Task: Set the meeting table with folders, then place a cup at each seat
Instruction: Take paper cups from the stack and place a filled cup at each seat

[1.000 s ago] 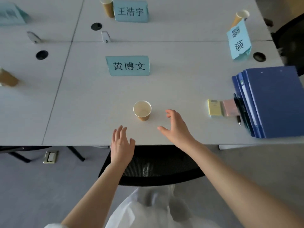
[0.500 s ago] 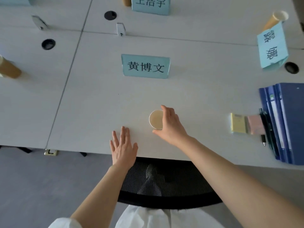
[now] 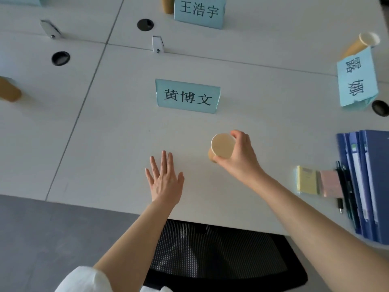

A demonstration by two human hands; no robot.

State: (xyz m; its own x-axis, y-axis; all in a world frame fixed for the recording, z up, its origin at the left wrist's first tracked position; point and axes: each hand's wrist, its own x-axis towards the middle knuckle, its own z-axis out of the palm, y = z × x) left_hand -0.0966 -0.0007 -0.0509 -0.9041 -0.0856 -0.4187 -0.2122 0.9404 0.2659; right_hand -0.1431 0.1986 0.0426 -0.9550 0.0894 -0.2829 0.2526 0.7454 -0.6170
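Note:
A tan paper cup [image 3: 221, 146] with a white inside is gripped at its side by my right hand [image 3: 240, 157], fingers and thumb curled round it, just in front of the blue name card [image 3: 187, 95]. I cannot tell whether the cup touches the white table [image 3: 109, 144]. My left hand [image 3: 165, 180] lies flat on the table with its fingers spread, to the left of the cup. A stack of blue folders [image 3: 370, 182] lies at the right edge. More cups stand at the far right [image 3: 361, 44], far left [image 3: 9, 92] and top [image 3: 167, 4].
Yellow [image 3: 307, 179] and pink [image 3: 330, 183] sticky notes and black pens [image 3: 345, 186] lie beside the folders. Two more name cards stand at the top [image 3: 199, 12] and right [image 3: 356, 77]. Cable holes [image 3: 60, 58] dot the table. A black mesh chair [image 3: 221, 253] is below me.
My right hand has reached the cup, closed round it and shifted it to the right. My left hand has spread flat on the table. The view has moved closer.

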